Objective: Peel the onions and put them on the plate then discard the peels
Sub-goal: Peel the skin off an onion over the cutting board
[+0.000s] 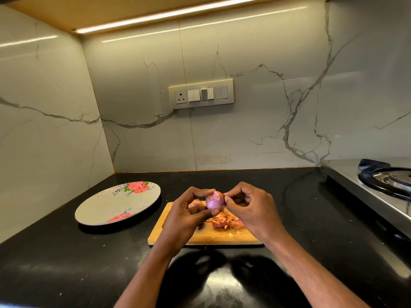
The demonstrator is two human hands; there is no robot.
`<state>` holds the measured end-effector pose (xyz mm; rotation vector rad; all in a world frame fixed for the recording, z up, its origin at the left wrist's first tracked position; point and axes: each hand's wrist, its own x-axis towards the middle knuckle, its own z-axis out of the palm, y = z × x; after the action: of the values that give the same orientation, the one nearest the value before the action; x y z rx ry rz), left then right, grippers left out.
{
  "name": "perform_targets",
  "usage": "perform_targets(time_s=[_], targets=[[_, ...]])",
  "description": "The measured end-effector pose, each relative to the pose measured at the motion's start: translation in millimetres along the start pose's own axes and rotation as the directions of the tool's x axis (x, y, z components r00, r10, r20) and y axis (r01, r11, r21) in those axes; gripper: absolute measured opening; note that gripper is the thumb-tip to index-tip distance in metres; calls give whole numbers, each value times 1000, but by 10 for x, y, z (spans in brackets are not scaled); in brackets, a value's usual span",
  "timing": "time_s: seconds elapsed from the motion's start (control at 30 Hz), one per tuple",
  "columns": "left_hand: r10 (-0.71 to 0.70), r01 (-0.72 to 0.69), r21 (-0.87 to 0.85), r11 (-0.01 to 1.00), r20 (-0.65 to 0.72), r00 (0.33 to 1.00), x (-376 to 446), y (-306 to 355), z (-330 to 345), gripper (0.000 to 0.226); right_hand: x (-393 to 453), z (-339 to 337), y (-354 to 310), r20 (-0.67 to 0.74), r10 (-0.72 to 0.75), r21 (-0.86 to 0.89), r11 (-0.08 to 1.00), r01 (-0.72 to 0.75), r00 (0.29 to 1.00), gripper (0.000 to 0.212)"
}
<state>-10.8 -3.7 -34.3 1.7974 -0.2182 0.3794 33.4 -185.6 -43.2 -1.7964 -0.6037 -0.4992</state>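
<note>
Over countertop [66, 252], left hand [189, 216] grips onion [214, 200].

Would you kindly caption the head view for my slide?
Left hand holds a mostly peeled onion over the cutting board; right hand pinches off skin.
</note>
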Motion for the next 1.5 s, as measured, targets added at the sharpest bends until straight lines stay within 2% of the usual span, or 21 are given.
perform_targets(time_s=[0.3, 0.47, 0.73, 0.9, 1.13, 1.5], targets=[[-6, 5, -52, 999, -15, 1000, -13, 53, 3, 46, 15, -22, -35, 69, 33, 140, 989, -42, 997, 12], [-9, 9, -43, 999, 1, 1000, -3, 28, -5, 44, 12, -42, -37, 61, -2, 51, 999, -1, 998, 15], [-4, 4, -2, 1000, 33, 999, -12, 21, 16, 42, -4, -51, -27, 32, -124, -115, 985, 127, 992, 7], [2, -3, 18, 1000, 47, 999, -2, 7, 10, 39, 12, -70, 8, 31, -77, -73, 994, 79, 997, 4], [14, -15, 24, 1000, 32, 999, 3, 9, 8, 40, 2, -62, -9, 74, -89, -83, 992, 95, 993, 14], [-18, 19, -14, 1000, 37, 999, -7, 27, 4, 35, 16, -79, 13, 55, -59, -57, 996, 62, 997, 5]])
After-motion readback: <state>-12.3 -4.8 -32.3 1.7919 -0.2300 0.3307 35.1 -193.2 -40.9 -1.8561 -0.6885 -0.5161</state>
